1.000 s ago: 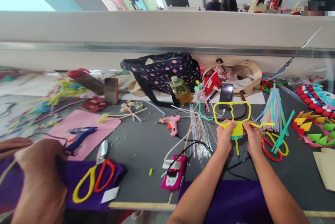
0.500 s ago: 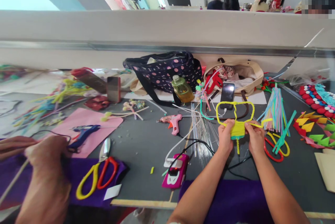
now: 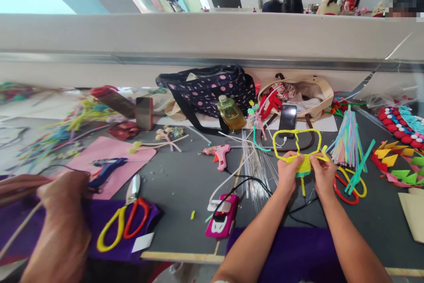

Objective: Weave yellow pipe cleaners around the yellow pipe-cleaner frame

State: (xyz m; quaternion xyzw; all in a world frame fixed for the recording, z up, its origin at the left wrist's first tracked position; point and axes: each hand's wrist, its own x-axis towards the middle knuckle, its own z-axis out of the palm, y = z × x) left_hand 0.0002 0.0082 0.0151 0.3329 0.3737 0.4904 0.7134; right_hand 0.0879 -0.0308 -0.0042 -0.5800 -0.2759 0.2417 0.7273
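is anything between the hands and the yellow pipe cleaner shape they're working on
Nothing visible: the left hand and right hand both already grip the yellow pipe cleaner shape directly, one on each side, above the dark grey table.

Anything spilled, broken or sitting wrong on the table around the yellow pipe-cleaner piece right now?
Nothing looks spilled or broken. The left hand and right hand pinch the yellow pipe-cleaner figure above the grey table. One oddity: a black cable runs across the loose clear plastic sticks to the pink car-shaped device, a possible snag.
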